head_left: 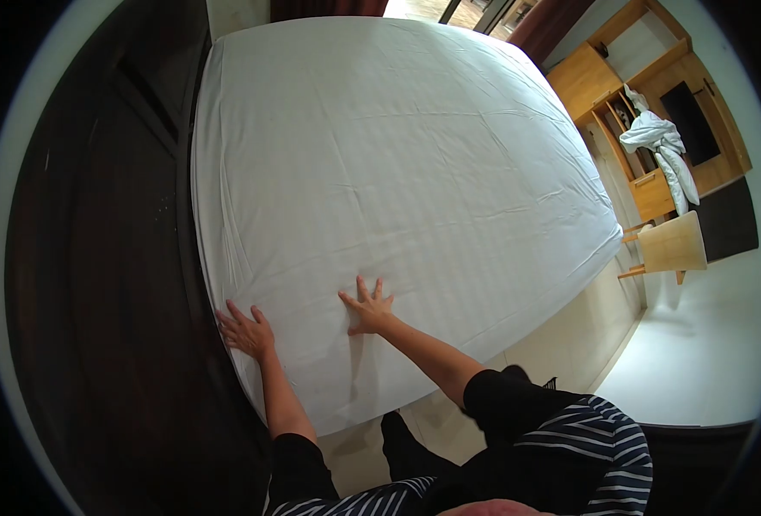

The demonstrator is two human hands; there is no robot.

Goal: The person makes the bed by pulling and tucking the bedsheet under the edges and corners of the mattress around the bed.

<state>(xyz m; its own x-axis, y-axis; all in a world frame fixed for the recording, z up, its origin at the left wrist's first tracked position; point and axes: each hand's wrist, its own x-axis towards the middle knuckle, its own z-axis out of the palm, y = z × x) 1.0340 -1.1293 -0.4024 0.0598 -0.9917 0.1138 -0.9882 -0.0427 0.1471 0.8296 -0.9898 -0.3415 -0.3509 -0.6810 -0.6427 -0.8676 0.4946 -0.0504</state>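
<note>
A white sheet (415, 181) covers a wide mattress, with creases across its top and along its left side. My left hand (246, 332) lies on the sheet at the mattress's left edge, fingers spread and holding nothing. To its right, my right hand (367, 311) rests on the sheet with its fingers wide apart and nothing in them. A small gap of sheet shows between the two hands.
A dark headboard (96, 224) runs along the left. At the right stand a wooden cabinet (585, 82), a pale chair (674, 242) and bunched white cloth (653, 133). Tiled floor (561, 340) shows beside the bed; a dark red curtain (552, 30) hangs behind.
</note>
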